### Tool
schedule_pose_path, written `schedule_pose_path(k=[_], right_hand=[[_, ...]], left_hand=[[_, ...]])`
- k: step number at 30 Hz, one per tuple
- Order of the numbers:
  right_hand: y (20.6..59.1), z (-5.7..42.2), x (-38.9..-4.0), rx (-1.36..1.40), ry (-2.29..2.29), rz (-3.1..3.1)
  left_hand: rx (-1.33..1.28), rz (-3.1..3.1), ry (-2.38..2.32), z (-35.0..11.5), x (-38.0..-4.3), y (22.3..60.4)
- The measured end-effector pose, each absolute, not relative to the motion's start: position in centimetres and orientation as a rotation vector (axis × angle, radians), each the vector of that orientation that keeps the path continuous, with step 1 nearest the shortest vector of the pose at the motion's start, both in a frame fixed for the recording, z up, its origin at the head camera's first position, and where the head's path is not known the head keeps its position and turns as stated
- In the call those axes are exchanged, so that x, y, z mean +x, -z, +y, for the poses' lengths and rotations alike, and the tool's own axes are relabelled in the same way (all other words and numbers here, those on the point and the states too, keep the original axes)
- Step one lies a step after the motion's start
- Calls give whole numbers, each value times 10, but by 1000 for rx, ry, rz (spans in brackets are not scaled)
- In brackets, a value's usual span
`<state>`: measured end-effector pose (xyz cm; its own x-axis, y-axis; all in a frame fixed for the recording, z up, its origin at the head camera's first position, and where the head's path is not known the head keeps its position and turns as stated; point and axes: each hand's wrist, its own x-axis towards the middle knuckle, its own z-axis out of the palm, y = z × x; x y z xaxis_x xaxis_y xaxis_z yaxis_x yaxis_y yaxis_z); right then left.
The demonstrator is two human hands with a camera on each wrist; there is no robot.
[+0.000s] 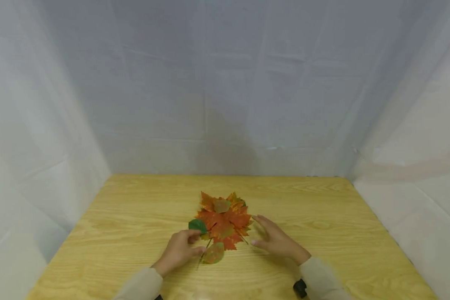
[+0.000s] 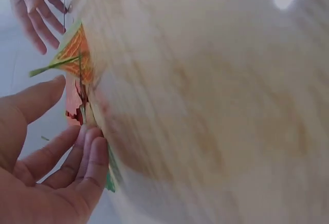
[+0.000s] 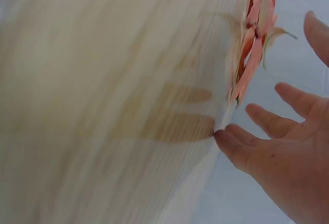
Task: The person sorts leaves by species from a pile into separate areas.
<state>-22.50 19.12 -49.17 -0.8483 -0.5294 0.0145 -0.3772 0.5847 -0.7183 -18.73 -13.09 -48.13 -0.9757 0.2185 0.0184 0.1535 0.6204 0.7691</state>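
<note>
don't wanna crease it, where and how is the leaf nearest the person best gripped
Probably pinch the leaf by its stem, from above and left, beside the left hand: the left wrist view shows that stem jutting clear of the tabletop.

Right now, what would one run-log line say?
left hand: open, by green leaf | right hand: open, right of leaf pile | leaf pile: on table

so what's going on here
A person has both hands at a pile of orange-red leaves on a wooden table. The left hand is at the pile's left side, fingers by a green leaf and thumb by a mottled leaf; whether it touches either is hard to tell. The right hand is at the other side, fingers spread, holding nothing.
</note>
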Motion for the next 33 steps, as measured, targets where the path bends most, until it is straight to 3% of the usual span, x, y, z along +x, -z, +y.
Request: schedule_pose_path(k=[33], right_hand=[[499, 147, -237, -654, 1246, 2595]], left_hand=[[430, 2725, -1376, -119, -197, 488]])
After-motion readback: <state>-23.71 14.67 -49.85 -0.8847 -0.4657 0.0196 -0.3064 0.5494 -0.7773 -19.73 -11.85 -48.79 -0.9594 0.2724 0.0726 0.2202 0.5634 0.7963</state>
